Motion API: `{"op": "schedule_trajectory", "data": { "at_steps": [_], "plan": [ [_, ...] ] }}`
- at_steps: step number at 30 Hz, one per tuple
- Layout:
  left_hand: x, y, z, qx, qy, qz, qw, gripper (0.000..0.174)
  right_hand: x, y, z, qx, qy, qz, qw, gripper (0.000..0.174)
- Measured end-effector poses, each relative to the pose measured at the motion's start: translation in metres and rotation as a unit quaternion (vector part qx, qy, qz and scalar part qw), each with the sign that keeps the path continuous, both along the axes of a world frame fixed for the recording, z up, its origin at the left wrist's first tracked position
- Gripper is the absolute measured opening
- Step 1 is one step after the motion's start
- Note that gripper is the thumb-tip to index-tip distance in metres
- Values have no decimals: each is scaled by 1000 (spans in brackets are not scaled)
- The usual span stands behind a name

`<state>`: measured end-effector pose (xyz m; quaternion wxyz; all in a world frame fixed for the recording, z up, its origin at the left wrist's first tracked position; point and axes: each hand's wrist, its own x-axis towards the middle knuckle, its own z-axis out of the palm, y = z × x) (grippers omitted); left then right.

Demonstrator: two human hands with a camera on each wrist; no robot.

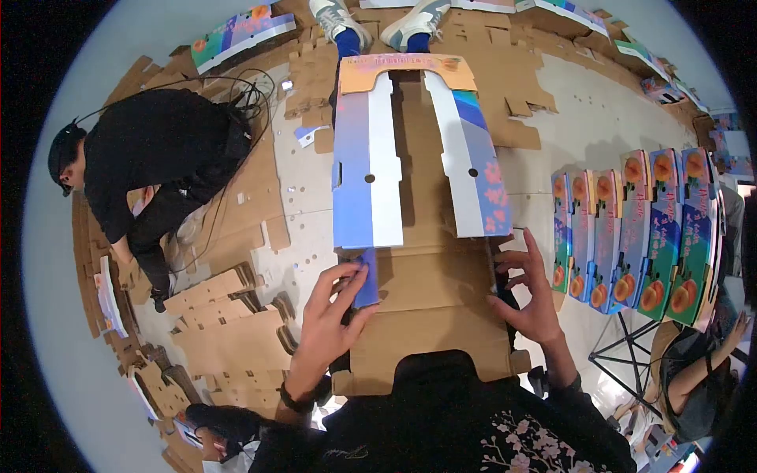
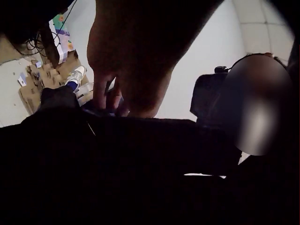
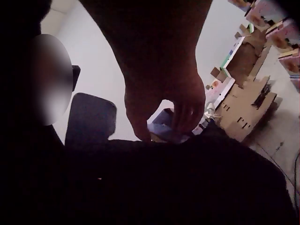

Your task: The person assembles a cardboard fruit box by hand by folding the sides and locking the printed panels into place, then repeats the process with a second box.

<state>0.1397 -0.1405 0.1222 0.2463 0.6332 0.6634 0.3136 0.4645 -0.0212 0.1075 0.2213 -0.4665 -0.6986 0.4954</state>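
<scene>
A partly folded cardboard box (image 1: 430, 315) lies across the person's lap, bare brown inside. Its far part has printed blue-and-white side panels (image 1: 355, 189) folded inward and an orange end flap (image 1: 406, 67). At the near left side, the left hand (image 1: 331, 319) touches a narrow blue flap (image 1: 367, 280) with its fingertips, the thumb by the flap's lower end. The right hand (image 1: 532, 303) has its fingers spread at the opposite side edge, index finger raised and thumb near the cardboard. Both wrist views are dark; the right hand (image 3: 168, 110) shows beside a bluish box part.
Finished printed boxes (image 1: 623, 236) stand in a row on the right, above a black metal stand (image 1: 627, 355). A person in black (image 1: 162, 142) bends at the left. Flat cardboard pieces (image 1: 229, 331) and scraps cover the floor. Sneakers (image 1: 414, 25) show at the top.
</scene>
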Motion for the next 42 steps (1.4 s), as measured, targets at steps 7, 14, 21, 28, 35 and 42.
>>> {"op": "schedule_trajectory", "data": {
  "at_steps": [7, 14, 21, 28, 35, 42],
  "plan": [
    [-5, 19, -14, -8, -214, 149, 965, 89, -5, 39, -10, -29, -50, 66, 996, 127],
    [-43, 84, 1, -196, -97, 67, 974, 101, -38, 87, 4, -95, -158, 49, 982, 84],
    [-55, 117, -15, -138, -4, 66, 988, 62, -60, 121, 6, 50, -272, 59, 959, 49],
    [-47, 105, 11, -213, -3, 104, 971, 39, -51, 115, 9, 86, -265, 84, 957, 28],
    [-26, 25, 58, -231, -117, 97, 961, 65, -21, 50, 73, -99, -228, 135, 959, 53],
    [-47, 11, 62, -221, -41, -178, 958, 88, 4, 38, 74, 50, -151, 279, 947, 95]
  ]
}}
